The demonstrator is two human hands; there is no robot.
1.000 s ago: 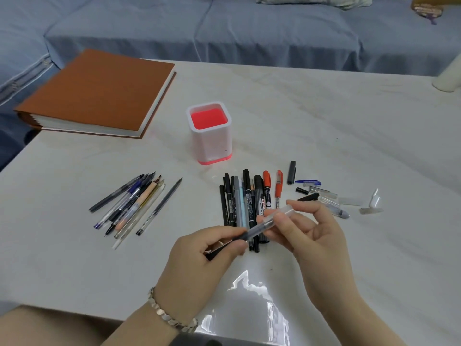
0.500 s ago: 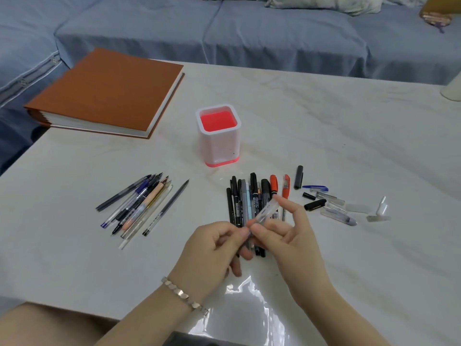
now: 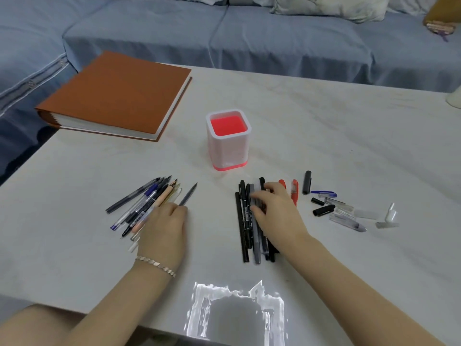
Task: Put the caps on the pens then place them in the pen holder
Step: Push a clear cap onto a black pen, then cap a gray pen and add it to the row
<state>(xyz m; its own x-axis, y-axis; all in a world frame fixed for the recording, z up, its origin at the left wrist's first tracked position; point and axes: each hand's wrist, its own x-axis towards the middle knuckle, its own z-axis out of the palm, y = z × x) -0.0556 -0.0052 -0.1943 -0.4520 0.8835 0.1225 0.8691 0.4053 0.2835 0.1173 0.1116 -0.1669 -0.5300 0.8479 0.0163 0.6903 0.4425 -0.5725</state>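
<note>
Pen holder [image 3: 228, 151] stands mid surface, empty inside: no pen in yet. One holder only. Capped pens [image 3: 243, 221], about ten, lie in pile toward front edge, middle. Uncapped pens [image 3: 139, 204], about eight, lie toward left edge. Loose caps [image 3: 323, 210], about nine, toward right edge. Lots left, I think: cap rest, then drop all in holder. Left hand [image 3: 164, 228] fingers bent down on uncapped pile. Right hand [image 3: 277, 213] fingers bent over capped pile. Cannot tell if either pinches pen.

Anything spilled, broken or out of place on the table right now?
Nothing spilled or broken. The holder stands upright but holds no pens; capped pens lie piled in front of it, and loose caps are scattered to their right.
</note>
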